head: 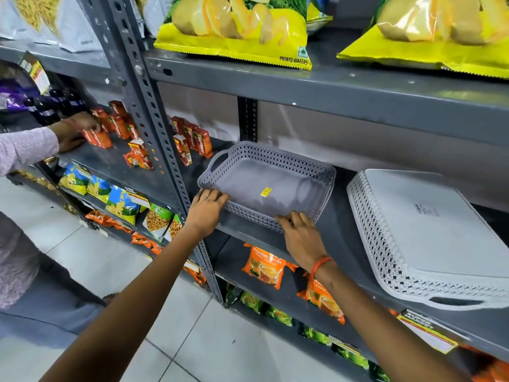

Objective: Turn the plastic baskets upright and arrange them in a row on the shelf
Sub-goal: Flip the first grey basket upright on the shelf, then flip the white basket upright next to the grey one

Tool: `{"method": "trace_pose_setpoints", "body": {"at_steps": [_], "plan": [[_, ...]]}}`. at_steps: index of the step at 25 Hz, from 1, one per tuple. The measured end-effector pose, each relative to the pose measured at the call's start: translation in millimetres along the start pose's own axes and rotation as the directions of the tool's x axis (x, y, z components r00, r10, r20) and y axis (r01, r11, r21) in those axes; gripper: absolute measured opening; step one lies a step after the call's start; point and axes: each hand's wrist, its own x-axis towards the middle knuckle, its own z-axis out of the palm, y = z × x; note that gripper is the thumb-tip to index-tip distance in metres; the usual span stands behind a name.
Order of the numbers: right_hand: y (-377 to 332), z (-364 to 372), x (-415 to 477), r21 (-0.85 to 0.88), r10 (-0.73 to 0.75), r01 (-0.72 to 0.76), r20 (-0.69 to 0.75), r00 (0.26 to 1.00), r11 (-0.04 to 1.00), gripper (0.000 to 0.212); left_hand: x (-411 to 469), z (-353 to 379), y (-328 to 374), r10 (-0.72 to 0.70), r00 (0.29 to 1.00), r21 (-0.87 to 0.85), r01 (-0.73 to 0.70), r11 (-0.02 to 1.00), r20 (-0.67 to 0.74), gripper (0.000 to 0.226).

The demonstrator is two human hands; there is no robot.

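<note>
Resting upright on the grey metal shelf [275, 232] at the middle of the frame, a grey plastic basket [265, 186] shows its open side and a yellow sticker [266, 192] on its floor; the left hand [206, 209] clasps its near left corner, fingers curled over the rim; the right hand [301, 238] grips the near rim further right; a second basket [429, 235] lies upside down at the right of the frame, well apart from the first.
</note>
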Motion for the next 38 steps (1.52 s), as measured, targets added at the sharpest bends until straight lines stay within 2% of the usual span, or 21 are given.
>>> {"method": "trace_pose_setpoints", "body": {"at_steps": [10, 13, 16, 21, 24, 26, 29, 32, 34, 35, 36, 38], "plan": [[-13, -6, -7, 0.021, 0.022, -0.023, 0.013, 1.0, 1.0, 0.046, -13, -5, -1, 0.018, 1.0, -0.033, -0.018, 0.999, -0.001, 0.044], [-12, -17, -10, 0.063, 0.051, -0.051, -0.003, 0.999, 0.997, 0.033, -13, -7, 5, 0.075, 0.994, -0.071, -0.081, 0.994, -0.082, 0.041], [1, -33, -15, 0.084, 0.124, -0.118, -0.066, 0.99, 0.989, 0.045, -8, -13, 30, 0.128, 0.976, -0.094, -0.146, 0.985, -0.177, 0.054], [62, -70, -43, 0.126, 0.279, -0.26, -0.174, 0.944, 0.957, 0.044, 4, -32, 118, 0.24, 0.914, -0.138, -0.298, 0.945, -0.328, 0.045], [116, -95, -79, 0.194, 0.411, -0.37, -0.258, 0.874, 0.909, 0.031, 3, -38, 185, 0.274, 0.895, -0.159, -0.346, 0.925, -0.352, 0.044], [156, -108, -109, 0.265, 0.494, -0.428, -0.276, 0.825, 0.864, 0.031, -4, -44, 237, 0.294, 0.879, -0.193, -0.384, 0.903, -0.375, 0.042], [217, -122, -154, 0.363, 0.651, -0.561, -0.206, 0.731, 0.744, 0.037, -21, -47, 318, 0.332, 0.843, -0.233, -0.456, 0.859, -0.424, 0.036], [264, -122, -184, 0.39, 0.727, -0.665, -0.02, 0.686, 0.637, 0.043, -40, -43, 383, 0.375, 0.806, -0.244, -0.519, 0.819, -0.458, 0.028], [283, -122, -198, 0.368, 0.716, -0.699, 0.115, 0.689, 0.613, 0.046, -54, -33, 422, 0.454, 0.788, -0.232, -0.574, 0.785, -0.416, 0.025], [287, -121, -202, 0.365, 0.7, -0.699, 0.154, 0.697, 0.615, 0.047, -61, -28, 437, 0.498, 0.794, -0.219, -0.585, 0.78, -0.349, 0.025], [289, -122, -205, 0.373, 0.693, -0.7, 0.18, 0.699, 0.609, 0.048, -67, -26, 449, 0.518, 0.815, -0.213, -0.572, 0.792, -0.261, 0.021], [290, -124, -210, 0.395, 0.692, -0.709, 0.215, 0.689, 0.584, 0.049, -77, -29, 466, 0.471, 0.882, -0.18, -0.467, 0.866, -0.027, 0.012]]}}
